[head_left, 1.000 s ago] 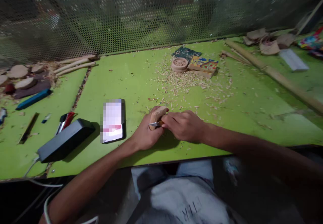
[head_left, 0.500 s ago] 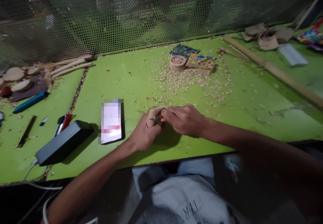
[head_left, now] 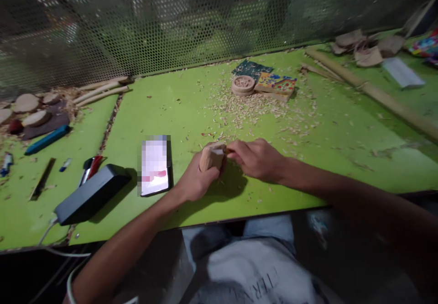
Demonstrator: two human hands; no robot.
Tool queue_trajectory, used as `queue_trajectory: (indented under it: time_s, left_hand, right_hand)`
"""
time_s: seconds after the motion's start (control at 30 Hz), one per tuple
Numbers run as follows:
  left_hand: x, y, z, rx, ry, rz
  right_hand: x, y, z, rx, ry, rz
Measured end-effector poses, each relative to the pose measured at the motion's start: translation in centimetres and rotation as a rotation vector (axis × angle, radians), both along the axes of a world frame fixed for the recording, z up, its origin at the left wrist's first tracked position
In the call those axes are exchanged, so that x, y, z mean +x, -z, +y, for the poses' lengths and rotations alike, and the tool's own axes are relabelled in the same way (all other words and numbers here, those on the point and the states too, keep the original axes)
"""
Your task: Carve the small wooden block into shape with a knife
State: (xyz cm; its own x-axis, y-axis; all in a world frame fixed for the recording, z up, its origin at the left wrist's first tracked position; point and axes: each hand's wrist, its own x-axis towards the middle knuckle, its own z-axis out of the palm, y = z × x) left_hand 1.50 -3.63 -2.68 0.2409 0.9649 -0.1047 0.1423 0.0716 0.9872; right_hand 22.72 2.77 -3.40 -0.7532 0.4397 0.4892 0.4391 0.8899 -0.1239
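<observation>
My left hand is closed round a pale piece of wood, holding it over the front part of the green table. A carving knife is gripped in my right hand; its blade lies at the wood's top right side. Most of the knife's handle is hidden by my fingers. To the left of my left hand lies a phone with a lit, blurred-out screen.
A round wooden dish and a painted block stand among wood shavings. At left are a dark grey box with a cable, a blue tool and wood slices. A long bamboo pole lies at right.
The knife blade has moved up and right across the wood, and my right hand has turned slightly. My left hand keeps its hold on the wood. The view has shifted a little.
</observation>
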Motion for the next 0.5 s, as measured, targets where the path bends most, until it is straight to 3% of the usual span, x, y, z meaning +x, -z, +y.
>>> queue_trajectory:
  time_s: [0.1, 0.27, 0.5]
  left_hand:
    - [0.1, -0.2, 0.3, 0.097, 0.004, 0.052]
    - [0.5, -0.8, 0.6, 0.286, 0.141, 0.191]
    - [0.7, -0.9, 0.3, 0.385, 0.116, 0.294]
  right_hand:
    - [-0.4, 0.2, -1.1, 0.094, -0.076, 0.005]
    - [-0.4, 0.3, -1.0, 0.111, -0.092, -0.027]
    - [-0.6, -0.2, -1.6, 0.161, -0.092, -0.012]
